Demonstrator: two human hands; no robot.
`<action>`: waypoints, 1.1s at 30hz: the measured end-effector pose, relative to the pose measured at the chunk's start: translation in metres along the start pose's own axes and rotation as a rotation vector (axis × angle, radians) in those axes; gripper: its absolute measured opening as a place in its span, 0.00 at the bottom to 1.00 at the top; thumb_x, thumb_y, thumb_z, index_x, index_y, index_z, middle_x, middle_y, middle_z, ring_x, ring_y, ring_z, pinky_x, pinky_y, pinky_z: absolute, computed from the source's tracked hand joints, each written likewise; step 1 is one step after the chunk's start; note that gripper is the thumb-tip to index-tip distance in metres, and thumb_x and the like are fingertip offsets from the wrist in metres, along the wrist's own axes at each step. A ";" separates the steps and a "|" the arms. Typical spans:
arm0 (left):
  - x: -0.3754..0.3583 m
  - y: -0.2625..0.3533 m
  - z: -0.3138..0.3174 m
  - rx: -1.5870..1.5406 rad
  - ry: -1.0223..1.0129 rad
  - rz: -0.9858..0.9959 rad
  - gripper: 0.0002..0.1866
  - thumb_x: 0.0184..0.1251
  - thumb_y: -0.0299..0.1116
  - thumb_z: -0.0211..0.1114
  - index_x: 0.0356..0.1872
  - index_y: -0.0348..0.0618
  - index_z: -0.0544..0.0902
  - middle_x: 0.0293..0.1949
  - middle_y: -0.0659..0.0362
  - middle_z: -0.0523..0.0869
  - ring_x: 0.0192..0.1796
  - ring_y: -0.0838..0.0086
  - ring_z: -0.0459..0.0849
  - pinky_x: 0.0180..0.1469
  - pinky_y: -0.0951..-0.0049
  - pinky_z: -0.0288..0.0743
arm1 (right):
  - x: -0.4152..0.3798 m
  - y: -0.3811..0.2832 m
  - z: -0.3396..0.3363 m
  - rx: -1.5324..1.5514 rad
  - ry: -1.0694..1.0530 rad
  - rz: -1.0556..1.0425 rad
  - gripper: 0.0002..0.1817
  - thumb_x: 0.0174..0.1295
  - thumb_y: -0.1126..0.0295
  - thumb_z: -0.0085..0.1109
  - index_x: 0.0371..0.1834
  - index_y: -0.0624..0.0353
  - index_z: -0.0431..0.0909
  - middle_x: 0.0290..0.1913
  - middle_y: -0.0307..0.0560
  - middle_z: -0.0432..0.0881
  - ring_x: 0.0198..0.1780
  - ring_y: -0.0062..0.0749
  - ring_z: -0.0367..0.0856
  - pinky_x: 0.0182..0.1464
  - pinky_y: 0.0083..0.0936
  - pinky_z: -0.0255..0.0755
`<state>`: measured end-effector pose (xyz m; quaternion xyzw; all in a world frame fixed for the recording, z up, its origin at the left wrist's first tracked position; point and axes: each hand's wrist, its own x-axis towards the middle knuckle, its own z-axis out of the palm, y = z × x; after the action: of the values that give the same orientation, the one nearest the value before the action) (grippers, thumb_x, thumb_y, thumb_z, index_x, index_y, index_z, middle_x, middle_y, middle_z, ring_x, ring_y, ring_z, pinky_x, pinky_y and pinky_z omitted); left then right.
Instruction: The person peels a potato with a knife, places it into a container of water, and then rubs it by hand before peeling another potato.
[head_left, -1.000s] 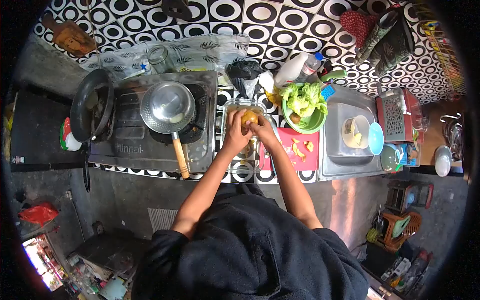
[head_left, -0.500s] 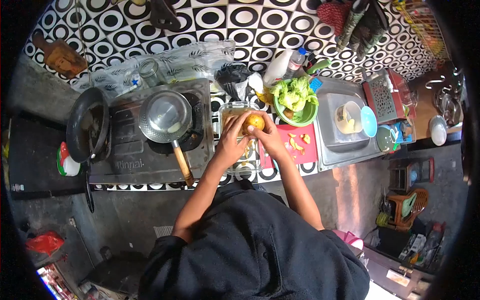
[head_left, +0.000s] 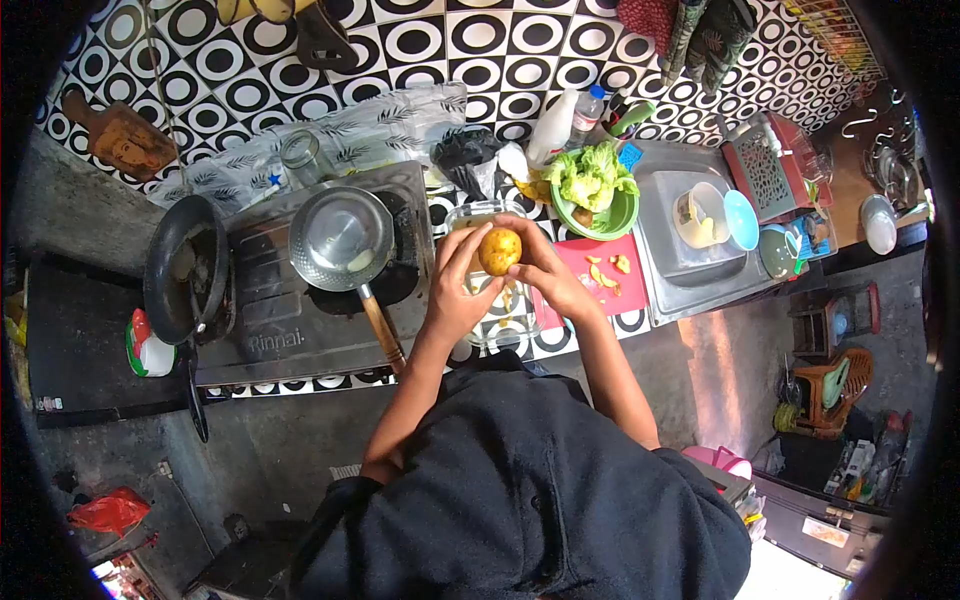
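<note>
Between both hands I hold a round yellow-brown potato point(head_left: 500, 251) with darker spots. The fingers of my left hand point(head_left: 461, 288) wrap its left side, and those of my right hand point(head_left: 548, 275) close on its right side. Below them lies a clear glass dish point(head_left: 492, 333) with some yellowish scraps in it, partly hidden by my hands. Just right of my right hand is a red cutting board point(head_left: 628, 292) with several yellow peel pieces point(head_left: 604, 277) on it.
Left of my hands stands a stove point(head_left: 262, 308) with a saucepan point(head_left: 341, 237); its wooden handle points toward me. A dark frying pan point(head_left: 187, 255) is further left. A green bowl point(head_left: 610, 225) of lettuce point(head_left: 592, 182) and a metal sink point(head_left: 683, 300) are on the right.
My head view has shifted a little, so the counter appears moved. The potato is turned in my hands and shows more of its surface; both hands still hold it.
</note>
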<state>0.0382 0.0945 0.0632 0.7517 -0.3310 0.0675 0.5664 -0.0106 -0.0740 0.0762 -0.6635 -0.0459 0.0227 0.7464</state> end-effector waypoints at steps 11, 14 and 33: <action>0.005 0.010 -0.007 -0.026 -0.014 0.060 0.36 0.44 0.20 0.75 0.61 0.40 0.76 0.53 0.51 0.76 0.56 0.60 0.78 0.57 0.65 0.74 | -0.006 -0.014 0.005 -0.018 0.045 -0.019 0.29 0.65 0.71 0.56 0.70 0.63 0.62 0.59 0.48 0.74 0.55 0.28 0.77 0.56 0.26 0.73; 0.005 0.013 -0.005 -0.018 -0.018 0.071 0.36 0.43 0.21 0.76 0.61 0.40 0.76 0.52 0.52 0.77 0.56 0.60 0.78 0.58 0.65 0.73 | -0.009 -0.013 0.003 -0.047 0.049 -0.011 0.29 0.65 0.71 0.55 0.70 0.63 0.62 0.55 0.49 0.76 0.49 0.26 0.79 0.52 0.25 0.75; -0.027 -0.059 0.031 -0.435 -0.032 -0.587 0.24 0.63 0.27 0.64 0.60 0.37 0.71 0.50 0.55 0.78 0.50 0.74 0.80 0.45 0.75 0.79 | 0.022 0.105 -0.064 0.035 0.223 0.276 0.14 0.71 0.73 0.45 0.56 0.65 0.72 0.46 0.46 0.80 0.45 0.28 0.82 0.47 0.24 0.78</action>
<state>0.0432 0.0861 -0.0082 0.6774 -0.1168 -0.1818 0.7031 0.0203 -0.1228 -0.0347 -0.6488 0.1292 0.0519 0.7481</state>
